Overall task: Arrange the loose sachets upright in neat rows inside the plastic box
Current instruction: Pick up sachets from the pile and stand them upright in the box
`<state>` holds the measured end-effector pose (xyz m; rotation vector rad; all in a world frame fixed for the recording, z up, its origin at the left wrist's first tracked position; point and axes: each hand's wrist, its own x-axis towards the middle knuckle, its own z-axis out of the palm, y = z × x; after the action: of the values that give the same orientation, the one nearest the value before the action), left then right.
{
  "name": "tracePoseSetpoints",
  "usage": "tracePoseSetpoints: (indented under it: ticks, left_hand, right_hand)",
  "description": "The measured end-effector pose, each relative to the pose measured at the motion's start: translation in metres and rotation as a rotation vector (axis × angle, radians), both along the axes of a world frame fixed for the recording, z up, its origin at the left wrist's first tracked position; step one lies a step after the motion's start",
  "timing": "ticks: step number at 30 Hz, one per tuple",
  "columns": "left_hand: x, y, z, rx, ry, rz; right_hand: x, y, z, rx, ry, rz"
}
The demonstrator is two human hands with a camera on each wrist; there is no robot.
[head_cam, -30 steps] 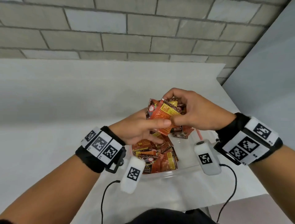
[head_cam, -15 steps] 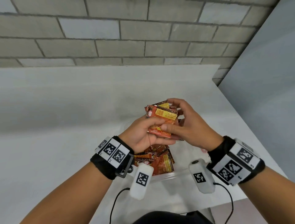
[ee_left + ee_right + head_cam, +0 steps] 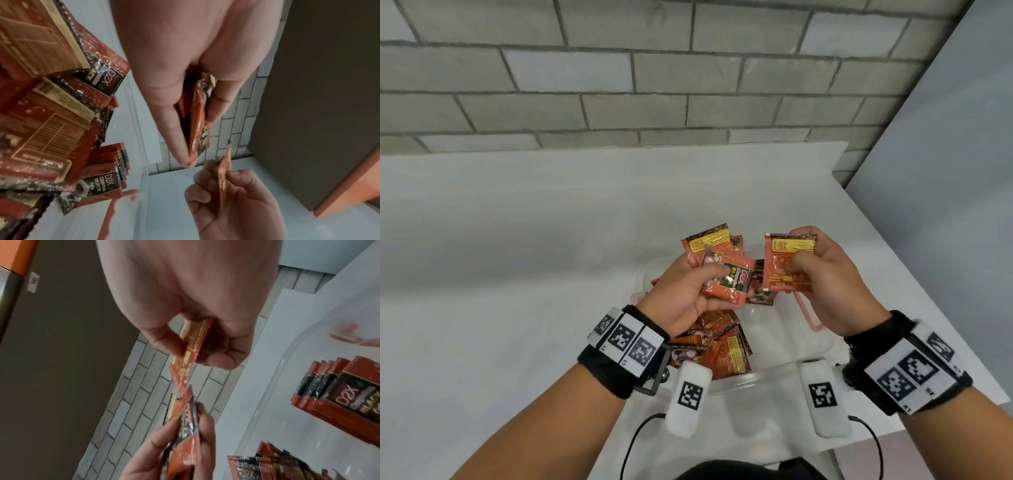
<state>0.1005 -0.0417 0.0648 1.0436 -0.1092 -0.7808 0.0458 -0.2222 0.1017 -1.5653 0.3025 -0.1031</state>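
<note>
Nearest the person, inside the clear plastic box point(image 3: 774, 377) on the white table point(image 3: 517, 257), a heap of red coffee sachets point(image 3: 722, 353) lies flat and crisscrossed at the near left corner. The right half of the box floor shows bare. The wrist views show a few short runs of sachets point(image 3: 329, 386) standing on edge, so I judge the rows only begun and most of the sorting left to do.

Above the box, the left hand point(image 3: 685, 294) grips a fanned bunch of sachets point(image 3: 722, 270), thumb pressed across the front and fingers curled behind; the left wrist view shows the packets clamped edge-on between thumb and fingers. Just beside it but apart, the right hand point(image 3: 822, 277) pinches a thin stack of sachets point(image 3: 787, 263), back labels toward the head camera, thumb on the front and curled fingers behind. How many are in the stack I cannot tell. Beyond the table stands a grey brick wall point(image 3: 654, 85).
</note>
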Motion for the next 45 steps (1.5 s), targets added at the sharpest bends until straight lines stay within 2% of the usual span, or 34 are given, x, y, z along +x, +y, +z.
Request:
tracePoseSetpoints:
  ticks: [6,11,13,16,20,23,26,31,33,37,40,42,45]
  left_hand:
    - [-0.005,-0.007,0.000,0.104,-0.155,-0.009]
    - [-0.008,-0.012,0.002,0.082,-0.110,0.012]
    - [-0.006,-0.011,0.004,0.029,-0.004,0.035]
    - [-0.001,-0.007,0.005,-0.042,0.109,0.105]
    - [-0.002,-0.005,0.003,0.046,-0.038,0.073]
    - [-0.006,-0.008,0.002,0.103,-0.151,0.064]
    - [-0.008,-0.011,0.002,0.118,-0.188,0.078]
    - [-0.006,-0.007,0.009,-0.064,0.011,0.075]
    - [-0.006,-0.005,0.009,-0.082,0.012,0.084]
    - [-0.007,-0.005,0.007,0.009,-0.132,0.073]
    - [-0.008,-0.008,0.007,0.119,-0.202,0.054]
    - [-0.008,-0.011,0.008,0.187,-0.181,0.094]
    - [-0.005,-0.013,0.008,0.204,-0.144,0.197]
  right_hand:
    - [-0.001,0.006,0.003,-0.266,0.034,0.161]
    - [-0.004,0.007,-0.003,-0.296,0.049,0.207]
    - [-0.004,0.005,-0.004,-0.259,0.037,0.174]
    - [-0.004,-0.001,-0.002,-0.084,0.037,0.120]
    - [-0.001,-0.004,0.002,0.133,0.051,0.071]
    - [-0.001,0.000,0.000,0.094,0.100,0.086]
    - [-0.003,0.004,-0.004,0.017,0.142,0.132]
    - [-0.003,-0.002,-0.004,0.022,0.087,0.056]
    - [-0.003,-0.006,-0.002,0.069,0.071,0.028]
    - [-0.005,-0.006,-0.001,0.179,0.100,0.070]
    - [-0.007,-0.001,-0.003,0.130,0.149,0.118]
    - [-0.007,0.000,-0.003,0.119,0.152,0.100]
    - [-0.007,-0.002,-0.003,0.209,0.120,0.048]
